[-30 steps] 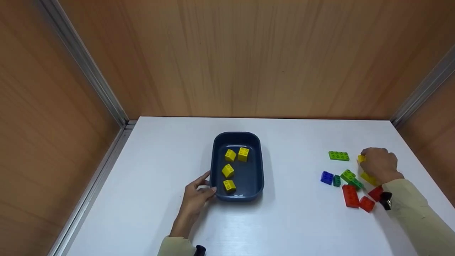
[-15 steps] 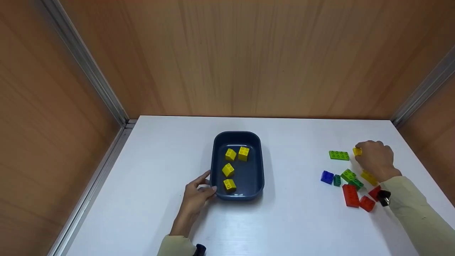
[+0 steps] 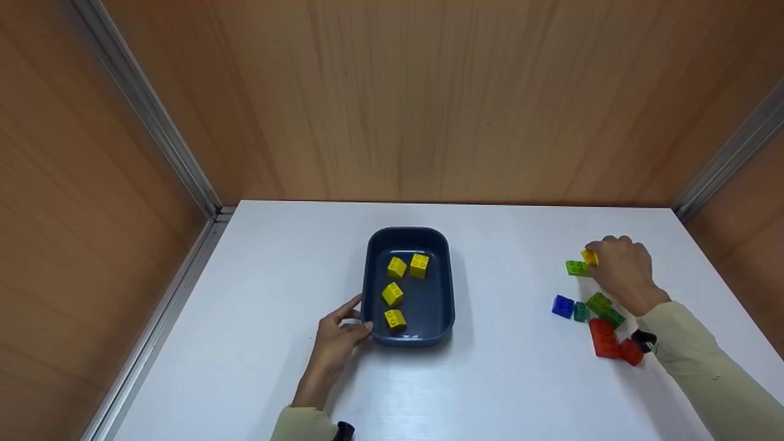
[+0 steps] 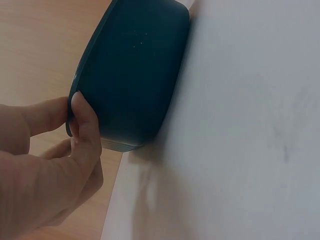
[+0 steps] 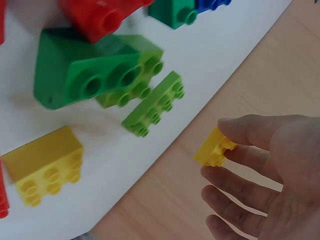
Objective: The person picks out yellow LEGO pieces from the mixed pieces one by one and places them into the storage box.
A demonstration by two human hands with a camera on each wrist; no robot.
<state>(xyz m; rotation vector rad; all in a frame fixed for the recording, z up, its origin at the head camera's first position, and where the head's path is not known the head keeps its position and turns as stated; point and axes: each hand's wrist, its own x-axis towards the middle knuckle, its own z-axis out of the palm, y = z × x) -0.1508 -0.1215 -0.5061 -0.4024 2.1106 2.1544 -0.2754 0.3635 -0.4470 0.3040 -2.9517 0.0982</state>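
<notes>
My left hand (image 3: 335, 344) grips the left rim of a dark blue tray (image 3: 433, 312), thumb and fingers at its near corner. Inside the tray lie several yellow toy bricks (image 3: 393, 294). At the right, my right hand (image 3: 626, 272) pinches another yellow brick (image 5: 212, 150) between thumb and fingers. In the head view that brick is over the far edge of a flat light green brick (image 3: 576, 268), partly covering it. A longer yellow brick (image 5: 45, 157) lies on the table in the right wrist view, hidden behind the right hand in the head view.
Near the right hand lie a blue brick (image 3: 563, 306), a small dark green brick (image 3: 580, 311), two more green bricks (image 3: 599, 304) and red bricks (image 3: 604, 339). The white table (image 3: 502, 367) backs onto a wooden panel (image 3: 429, 104).
My right hand has lifted the yellow brick and carried it left, toward the flat light green brick. The left hand and the tray stay where they were.
</notes>
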